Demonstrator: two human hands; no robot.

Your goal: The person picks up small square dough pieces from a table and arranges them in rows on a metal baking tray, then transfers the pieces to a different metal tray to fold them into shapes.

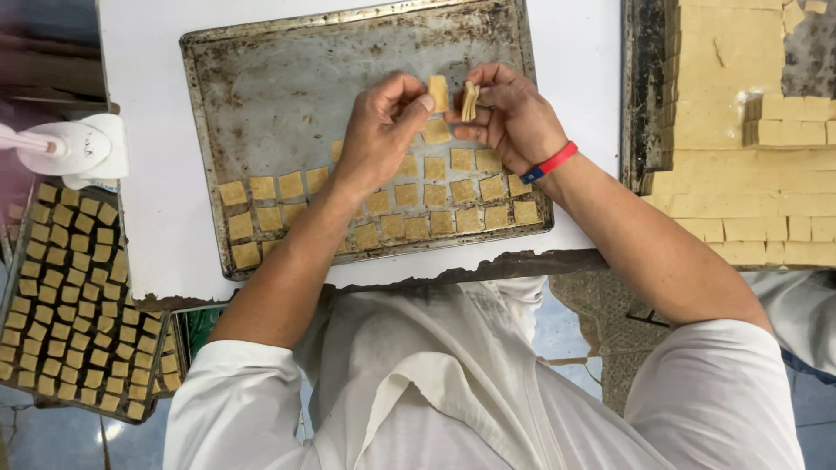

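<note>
hands over the baking tray (261, 78)
left hand (379, 130) pinched 1 dough square (438, 91); right hand (514, 113) pinched a small stack (470, 100).

Tan dough squares (435, 193) line a stained grey tray (279, 78); a red-and-blue wristband (550, 162) circles one wrist; sleeves (252, 400) white.

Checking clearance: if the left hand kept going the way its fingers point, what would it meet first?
Probably the right hand and its small dough stack; the left hand, pinching a dough square, points right at them. Depth unclear.
</note>
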